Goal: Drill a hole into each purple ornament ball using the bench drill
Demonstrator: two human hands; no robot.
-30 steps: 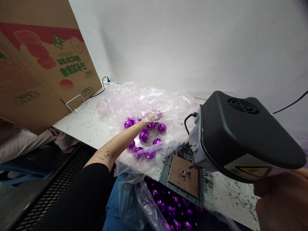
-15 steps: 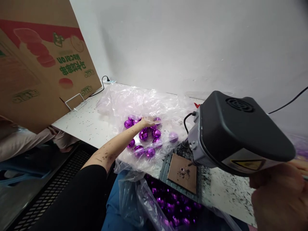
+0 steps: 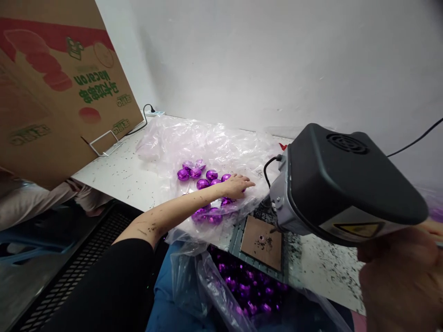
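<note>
My left hand (image 3: 237, 186) reaches over the loose purple faceted balls (image 3: 202, 184), fingers stretched out, palm down. It touches or hovers just above a ball mostly hidden under it. The balls lie in an opened clear plastic bag (image 3: 194, 143) on the white table. At the right, my right hand (image 3: 398, 276) is curled close behind and below the black-housed machine (image 3: 349, 184); whatever its fingers grip is hidden. Below the machine head lies a brown square plate (image 3: 262, 242) with a small hole and dark flakes, on a grey base (image 3: 237, 246).
A large printed cardboard box (image 3: 62, 92) stands at the left by a white wire stand (image 3: 105, 144). More shiny purple pieces (image 3: 247, 290) fill a plastic-lined container under the table edge. Dark flakes litter the white table (image 3: 328, 272). A black crate (image 3: 69, 272) sits lower left.
My left hand has moved right across the balls, its fingers now stretched out and out from the plastic film. Several balls at the back are uncovered. My right hand stays by the machine.
</note>
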